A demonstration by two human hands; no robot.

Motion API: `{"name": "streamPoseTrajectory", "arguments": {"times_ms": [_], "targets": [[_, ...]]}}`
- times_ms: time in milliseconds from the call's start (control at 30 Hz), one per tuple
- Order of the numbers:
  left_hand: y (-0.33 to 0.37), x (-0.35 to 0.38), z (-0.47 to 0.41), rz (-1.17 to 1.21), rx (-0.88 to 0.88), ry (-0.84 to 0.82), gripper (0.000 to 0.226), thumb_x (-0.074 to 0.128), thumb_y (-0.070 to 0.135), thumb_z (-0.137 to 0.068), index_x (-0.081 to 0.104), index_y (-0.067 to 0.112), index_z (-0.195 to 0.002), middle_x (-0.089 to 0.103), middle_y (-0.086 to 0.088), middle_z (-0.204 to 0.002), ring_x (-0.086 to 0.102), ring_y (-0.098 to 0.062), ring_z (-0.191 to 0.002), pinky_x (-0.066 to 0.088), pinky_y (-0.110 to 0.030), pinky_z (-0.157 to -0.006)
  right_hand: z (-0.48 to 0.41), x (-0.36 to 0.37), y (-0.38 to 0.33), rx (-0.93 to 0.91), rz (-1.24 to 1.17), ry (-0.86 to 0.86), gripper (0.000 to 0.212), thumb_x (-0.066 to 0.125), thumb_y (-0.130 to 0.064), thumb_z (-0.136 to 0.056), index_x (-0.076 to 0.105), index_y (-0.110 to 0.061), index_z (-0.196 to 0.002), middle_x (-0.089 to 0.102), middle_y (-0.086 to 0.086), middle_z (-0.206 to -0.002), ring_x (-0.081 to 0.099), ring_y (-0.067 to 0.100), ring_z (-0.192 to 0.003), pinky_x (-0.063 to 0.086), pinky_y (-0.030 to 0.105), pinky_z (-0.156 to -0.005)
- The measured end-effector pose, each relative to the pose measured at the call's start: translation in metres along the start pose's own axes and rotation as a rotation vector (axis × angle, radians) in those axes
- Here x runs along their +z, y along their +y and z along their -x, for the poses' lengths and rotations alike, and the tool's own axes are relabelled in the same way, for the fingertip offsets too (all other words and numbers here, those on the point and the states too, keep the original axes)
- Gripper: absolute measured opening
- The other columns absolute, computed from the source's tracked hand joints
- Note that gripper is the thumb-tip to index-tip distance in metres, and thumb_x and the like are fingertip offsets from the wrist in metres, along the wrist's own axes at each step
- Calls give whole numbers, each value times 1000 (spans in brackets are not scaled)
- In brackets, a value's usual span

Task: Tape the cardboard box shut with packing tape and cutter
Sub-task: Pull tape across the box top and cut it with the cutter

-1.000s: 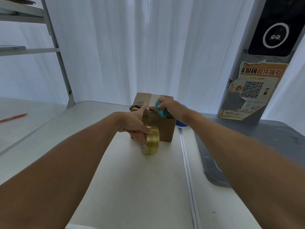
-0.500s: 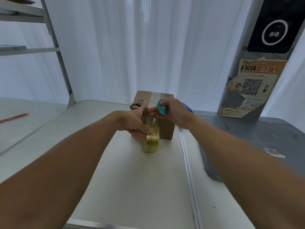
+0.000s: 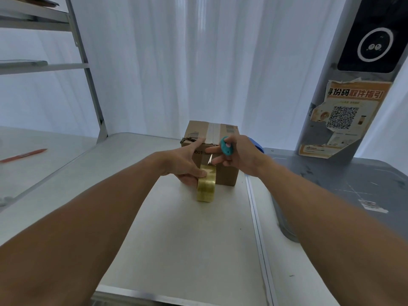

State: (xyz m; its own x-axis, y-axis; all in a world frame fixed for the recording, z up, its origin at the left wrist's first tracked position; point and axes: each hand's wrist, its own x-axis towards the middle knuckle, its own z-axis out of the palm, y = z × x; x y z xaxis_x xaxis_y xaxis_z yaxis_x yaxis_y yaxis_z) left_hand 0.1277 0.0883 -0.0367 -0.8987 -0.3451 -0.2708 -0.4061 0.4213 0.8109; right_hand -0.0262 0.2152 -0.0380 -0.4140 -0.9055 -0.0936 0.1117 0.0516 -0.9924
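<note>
A small cardboard box [image 3: 227, 175] stands on the white table [image 3: 187, 239], with a strip of clear tape running over its top and down its near face. My left hand [image 3: 187, 162] grips a yellowish roll of packing tape [image 3: 206, 186] against the front of the box, thumb raised on the box edge. My right hand [image 3: 238, 155] holds a round teal cutter [image 3: 226, 146] just right of the stretched tape above the roll.
A grey table [image 3: 353, 184] adjoins on the right, with a blue object [image 3: 257, 144] partly hidden behind my right hand. A pillar with a QR-code poster [image 3: 342, 118] rises at the right. Metal shelving [image 3: 88, 85] stands at the left, with a red pen [image 3: 24, 154] lying on the left surface.
My right hand has brought the teal cutter down from the box top to the front, beside the tape above the roll. My left hand has stayed on the roll.
</note>
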Motion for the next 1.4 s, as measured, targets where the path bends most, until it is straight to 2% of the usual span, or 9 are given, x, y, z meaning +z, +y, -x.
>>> {"name": "streamPoseTrajectory", "arguments": {"times_ms": [100, 267, 367, 467, 600, 767, 1000, 1233, 1400], "targets": [[0, 7, -3, -13, 9, 49, 112, 80, 16, -82, -2, 46, -153, 55, -20, -136, 72, -27, -92, 62, -39, -75, 2, -1, 4, 8, -25, -6, 25, 34, -14, -91, 43, -14, -114, 73, 18, -111, 64, 22, -57, 45, 32, -69], [1, 10, -7, -26, -16, 39, 115, 80, 21, -82, -8, 48, -152, 50, -20, -142, 65, -35, -111, 58, -47, -89, 4, -3, 3, 17, -119, -32, 12, 35, -20, -92, 44, -13, -92, 72, 20, -112, 52, 20, -51, 46, 30, -63], [4, 5, -7, -36, -40, 14, 113, 77, 16, -84, -7, 49, -152, 54, -19, -136, 71, -33, -101, 60, -49, -85, 2, -5, 3, -18, -227, -54, 14, 36, -22, -92, 43, -12, -87, 70, 21, -117, 51, 20, -53, 49, 29, -62], [5, 6, -8, 12, -60, 15, 108, 73, 11, -87, -5, 51, -151, 56, -18, -128, 74, -31, -91, 61, -48, -81, 0, -4, 7, -17, -216, -24, 14, 34, -22, -94, 44, -12, -97, 74, 16, -106, 54, 21, -54, 48, 31, -66], [3, 11, -10, 98, -86, 7, 108, 67, 8, -91, -11, 56, -148, 60, -24, -122, 75, -30, -78, 63, -42, -72, -3, -5, 16, -19, -234, -5, 22, 33, -22, -94, 43, -14, -111, 70, 20, -117, 56, 21, -55, 50, 31, -64], [5, 15, -11, 103, -104, 47, 105, 64, 8, -92, -11, 55, -149, 71, -22, -102, 75, -37, -84, 63, -42, -69, -2, -4, 17, -39, -193, 12, 21, 33, -21, -94, 44, -14, -110, 70, 18, -117, 57, 21, -52, 50, 33, -66], [4, 15, -12, 82, -110, 68, 99, 59, 8, -93, -7, 58, -148, 66, -23, -106, 69, -31, -80, 63, -47, -73, -1, -2, 24, -65, -177, 44, 21, 34, -17, -92, 42, -13, -110, 72, 15, -114, 57, 23, -53, 51, 35, -66], [2, 16, -10, 88, -108, 38, 106, 68, 16, -92, -13, 59, -146, 70, -24, -108, 73, -36, -89, 63, -40, -68, 2, 1, 26, -67, -163, 45, 20, 33, -17, -90, 47, -12, -104, 72, 13, -115, 58, 22, -49, 51, 34, -65], [1, 14, -10, 64, -86, 45, 106, 69, 17, -92, -11, 56, -148, 71, -23, -107, 71, -27, -77, 63, -37, -67, 3, 3, 27, -75, -123, 67, 18, 33, -17, -91, 49, -12, -98, 72, 12, -115, 54, 22, -50, 49, 32, -62]]}}
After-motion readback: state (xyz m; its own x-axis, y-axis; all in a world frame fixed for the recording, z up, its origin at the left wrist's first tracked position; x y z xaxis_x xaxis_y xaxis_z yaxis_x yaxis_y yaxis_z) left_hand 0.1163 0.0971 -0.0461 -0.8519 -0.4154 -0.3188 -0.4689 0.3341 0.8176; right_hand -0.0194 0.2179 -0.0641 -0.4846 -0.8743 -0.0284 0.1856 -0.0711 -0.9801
